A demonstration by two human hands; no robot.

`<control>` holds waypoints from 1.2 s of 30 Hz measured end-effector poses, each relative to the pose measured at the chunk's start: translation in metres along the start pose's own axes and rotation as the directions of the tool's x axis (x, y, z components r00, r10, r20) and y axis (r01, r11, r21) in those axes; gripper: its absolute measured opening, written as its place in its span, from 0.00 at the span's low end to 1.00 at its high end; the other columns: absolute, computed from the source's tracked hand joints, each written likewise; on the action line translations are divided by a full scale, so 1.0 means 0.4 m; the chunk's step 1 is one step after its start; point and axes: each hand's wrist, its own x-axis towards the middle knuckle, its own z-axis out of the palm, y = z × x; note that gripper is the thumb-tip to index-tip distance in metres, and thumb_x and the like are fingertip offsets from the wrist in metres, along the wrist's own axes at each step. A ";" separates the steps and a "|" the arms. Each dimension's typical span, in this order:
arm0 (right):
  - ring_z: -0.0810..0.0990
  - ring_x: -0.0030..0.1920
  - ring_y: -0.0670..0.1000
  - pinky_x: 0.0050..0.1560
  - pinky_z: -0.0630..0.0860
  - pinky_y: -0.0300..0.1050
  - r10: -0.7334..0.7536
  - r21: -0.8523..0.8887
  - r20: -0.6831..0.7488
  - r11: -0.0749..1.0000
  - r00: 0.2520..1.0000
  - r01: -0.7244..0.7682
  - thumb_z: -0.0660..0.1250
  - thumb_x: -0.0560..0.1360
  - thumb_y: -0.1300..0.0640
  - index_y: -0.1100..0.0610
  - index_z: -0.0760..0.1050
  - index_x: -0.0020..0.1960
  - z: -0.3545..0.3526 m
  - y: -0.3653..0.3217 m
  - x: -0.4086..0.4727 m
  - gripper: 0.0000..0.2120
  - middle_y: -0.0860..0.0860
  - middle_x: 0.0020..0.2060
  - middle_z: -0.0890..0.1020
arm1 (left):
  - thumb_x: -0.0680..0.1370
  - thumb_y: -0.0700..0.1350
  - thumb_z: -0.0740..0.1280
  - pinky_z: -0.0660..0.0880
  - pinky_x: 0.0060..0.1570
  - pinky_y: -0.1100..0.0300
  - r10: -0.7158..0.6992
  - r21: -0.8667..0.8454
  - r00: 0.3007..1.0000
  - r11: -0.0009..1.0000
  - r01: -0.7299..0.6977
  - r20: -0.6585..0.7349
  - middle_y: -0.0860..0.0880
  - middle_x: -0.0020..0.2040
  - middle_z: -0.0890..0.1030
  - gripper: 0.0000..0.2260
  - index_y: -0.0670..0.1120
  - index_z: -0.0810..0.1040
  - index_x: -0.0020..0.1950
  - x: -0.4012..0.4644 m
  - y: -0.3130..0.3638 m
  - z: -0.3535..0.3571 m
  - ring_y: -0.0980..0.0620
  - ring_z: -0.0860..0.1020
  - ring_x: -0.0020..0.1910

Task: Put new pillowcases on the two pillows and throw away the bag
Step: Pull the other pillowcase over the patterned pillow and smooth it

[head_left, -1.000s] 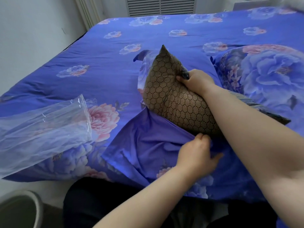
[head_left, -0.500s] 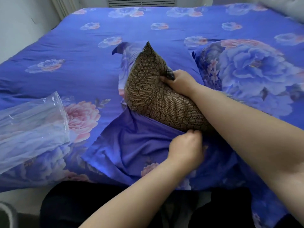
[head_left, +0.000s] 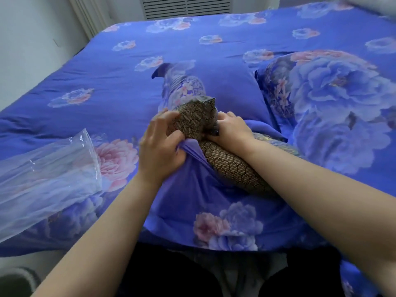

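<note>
Gripping a bunched fold of the blue pillowcase (head_left: 192,189) at its opening, the left hand (head_left: 159,144) has its fingers curled round the cloth while the fingertips reach onto the dark honeycomb-patterned pillow (head_left: 227,163). The right hand (head_left: 232,130) holds the pillow's raised end, fingers curled tight into its fabric just beside the left hand. The pillow lies near the middle of the bed's front edge, its lower part tucked under the pillowcase, its upper corner standing free between the two hands. A second floral pillowcase (head_left: 182,86) lies crumpled just beyond the pillow, toward the bed's centre. The clear plastic bag (head_left: 47,174) rests at the bed's front left edge, well apart from both hands. Another pillow in large blue flowers (head_left: 334,108) sits toward the right side of the bed (head_left: 107,67).
</note>
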 end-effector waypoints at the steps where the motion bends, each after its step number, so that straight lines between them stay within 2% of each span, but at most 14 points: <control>1: 0.70 0.56 0.60 0.52 0.67 0.53 -0.011 -0.013 -0.009 1.000 1.000 0.011 0.64 0.73 0.40 0.55 0.73 0.63 0.004 -0.002 -0.008 0.25 0.55 0.57 0.74 | 0.71 0.40 0.62 0.72 0.42 0.56 -0.027 -0.081 0.999 0.996 0.024 -0.035 0.43 0.60 0.76 0.04 0.43 0.74 0.37 0.021 0.023 0.013 0.43 0.77 0.56; 6: 0.68 0.63 0.60 0.63 0.63 0.49 -0.047 0.005 -0.055 0.999 0.997 0.047 0.65 0.72 0.49 0.58 0.70 0.67 0.039 0.009 -0.050 0.26 0.57 0.63 0.73 | 0.78 0.47 0.61 0.74 0.51 0.56 -0.015 -0.266 0.998 0.964 0.000 -0.056 0.46 0.63 0.75 0.09 0.46 0.78 0.55 0.068 0.061 0.054 0.45 0.75 0.61; 10: 0.68 0.62 0.58 0.63 0.62 0.49 -0.051 0.086 -0.011 0.995 0.999 0.052 0.68 0.70 0.45 0.55 0.72 0.64 0.028 0.006 -0.065 0.26 0.54 0.60 0.73 | 0.71 0.43 0.60 0.75 0.36 0.56 0.113 -0.293 0.986 0.953 -0.073 0.122 0.47 0.38 0.82 0.10 0.44 0.80 0.40 0.054 0.028 0.024 0.44 0.80 0.39; 12: 0.66 0.63 0.56 0.64 0.61 0.49 -0.072 0.094 0.026 0.993 0.997 0.069 0.67 0.71 0.43 0.50 0.75 0.60 0.020 0.002 -0.068 0.20 0.51 0.60 0.71 | 0.64 0.43 0.58 0.64 0.28 0.62 0.170 -0.258 0.923 0.963 -0.081 0.344 0.46 0.26 0.73 0.04 0.48 0.69 0.29 0.055 0.006 0.000 0.46 0.69 0.28; 14: 0.66 0.64 0.56 0.65 0.60 0.48 -0.082 0.121 0.041 0.990 0.996 0.076 0.67 0.70 0.44 0.51 0.75 0.56 0.017 0.000 -0.073 0.17 0.51 0.63 0.70 | 0.62 0.44 0.58 0.57 0.28 0.60 0.177 -0.224 0.783 0.973 -0.049 0.596 0.44 0.25 0.67 0.07 0.48 0.60 0.27 0.054 -0.007 -0.022 0.48 0.61 0.28; 16: 0.65 0.66 0.55 0.66 0.59 0.48 -0.114 0.145 0.021 0.983 0.993 0.110 0.70 0.67 0.44 0.50 0.74 0.57 0.017 -0.020 -0.092 0.21 0.51 0.65 0.69 | 0.64 0.49 0.58 0.60 0.31 0.58 0.131 -0.085 0.562 0.991 -0.107 0.817 0.43 0.28 0.69 0.09 0.46 0.64 0.28 0.054 -0.010 -0.043 0.46 0.63 0.30; 18: 0.65 0.68 0.54 0.69 0.57 0.50 -0.160 0.179 -0.073 0.969 0.985 0.170 0.71 0.64 0.43 0.47 0.71 0.62 0.019 -0.043 -0.121 0.27 0.50 0.67 0.68 | 0.67 0.53 0.60 0.64 0.32 0.58 0.057 -0.005 0.341 0.988 -0.152 0.938 0.45 0.29 0.71 0.13 0.45 0.68 0.30 0.073 -0.006 -0.054 0.46 0.66 0.30; 20: 0.65 0.70 0.53 0.72 0.56 0.55 -0.237 0.159 -0.222 0.948 0.946 0.275 0.71 0.64 0.46 0.44 0.71 0.63 0.024 -0.061 -0.157 0.28 0.48 0.68 0.68 | 0.71 0.51 0.64 0.64 0.31 0.57 0.031 -0.005 0.235 0.994 -0.112 0.972 0.47 0.27 0.69 0.14 0.45 0.67 0.30 0.083 -0.001 -0.069 0.49 0.65 0.29; 21: 0.66 0.69 0.52 0.72 0.55 0.57 -0.285 0.125 -0.284 0.936 0.916 0.330 0.70 0.66 0.48 0.44 0.73 0.62 0.027 -0.064 -0.172 0.24 0.46 0.67 0.71 | 0.71 0.50 0.64 0.64 0.31 0.57 0.045 -0.021 0.253 0.995 -0.100 0.966 0.48 0.27 0.68 0.13 0.45 0.67 0.30 0.081 -0.002 -0.076 0.50 0.65 0.28; 23: 0.72 0.65 0.48 0.72 0.53 0.59 -0.349 0.077 -0.338 0.915 0.874 0.395 0.67 0.68 0.50 0.46 0.78 0.55 0.030 -0.061 -0.190 0.15 0.42 0.59 0.79 | 0.68 0.52 0.60 0.66 0.32 0.57 0.147 -0.111 0.412 0.988 -0.111 0.899 0.49 0.28 0.68 0.11 0.46 0.68 0.31 0.061 -0.005 -0.096 0.49 0.66 0.30; 26: 0.78 0.57 0.48 0.73 0.42 0.59 -0.352 0.031 -0.114 0.933 0.929 0.357 0.59 0.68 0.48 0.48 0.80 0.46 -0.001 -0.087 -0.193 0.13 0.43 0.44 0.83 | 0.64 0.52 0.57 0.68 0.37 0.58 0.351 -0.236 0.619 0.936 -0.262 0.703 0.50 0.29 0.70 0.09 0.48 0.67 0.29 0.035 -0.003 -0.118 0.49 0.70 0.33; 31: 0.74 0.59 0.53 0.71 0.37 0.65 -0.257 -0.097 0.352 0.946 0.900 0.308 0.57 0.76 0.54 0.47 0.74 0.50 -0.046 -0.179 -0.156 0.08 0.47 0.42 0.79 | 0.68 0.52 0.58 0.68 0.40 0.61 0.410 -0.190 0.690 0.907 -0.375 0.596 0.54 0.38 0.77 0.10 0.50 0.74 0.31 0.049 0.003 -0.127 0.49 0.74 0.36; 34: 0.75 0.59 0.48 0.71 0.33 0.62 -0.237 0.127 0.433 0.971 0.870 0.201 0.59 0.75 0.54 0.49 0.72 0.46 -0.047 -0.159 -0.137 0.04 0.44 0.39 0.77 | 0.69 0.51 0.59 0.63 0.35 0.64 0.265 -0.187 0.692 0.964 -0.188 0.671 0.55 0.42 0.76 0.06 0.53 0.70 0.34 0.041 -0.033 -0.134 0.50 0.74 0.39; 36: 0.74 0.62 0.43 0.72 0.31 0.57 -0.269 0.430 0.423 0.900 0.865 0.069 0.65 0.74 0.55 0.50 0.71 0.58 -0.061 -0.125 -0.147 0.13 0.44 0.49 0.81 | 0.69 0.52 0.60 0.65 0.36 0.61 0.163 -0.181 0.695 0.982 -0.048 0.700 0.55 0.37 0.75 0.04 0.53 0.71 0.39 0.028 -0.054 -0.131 0.49 0.72 0.38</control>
